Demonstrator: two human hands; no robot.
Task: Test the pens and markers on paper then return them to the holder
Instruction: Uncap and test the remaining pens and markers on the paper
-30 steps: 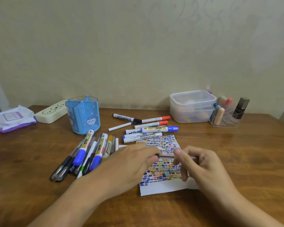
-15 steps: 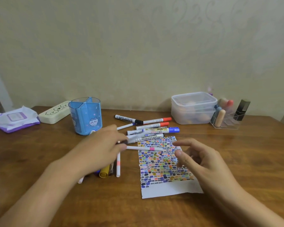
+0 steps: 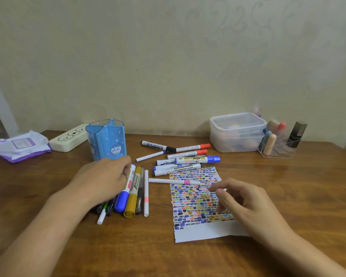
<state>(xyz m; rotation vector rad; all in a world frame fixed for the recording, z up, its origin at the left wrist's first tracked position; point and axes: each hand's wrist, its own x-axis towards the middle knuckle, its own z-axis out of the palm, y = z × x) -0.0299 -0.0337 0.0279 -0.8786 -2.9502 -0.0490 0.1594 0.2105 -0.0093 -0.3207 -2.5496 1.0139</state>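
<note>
Fingers of our left hand (image 3: 106, 176) are curling onto the marker pile (image 3: 132, 188), risking rolling neighbours off the tabletop (image 3: 288, 186), while our right hand (image 3: 246, 204) is hovering loosely curled, holding nothing.

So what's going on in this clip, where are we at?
A person is testing pens and markers on a sheet of paper that is nearly filled with colour swatches. The left hand reaches into the pile of markers beside the blue holder, whose visible compartments look empty. The right hand hovers over the paper holding nothing. A thin white pen with a pink band lies across the paper's top edge.
</note>
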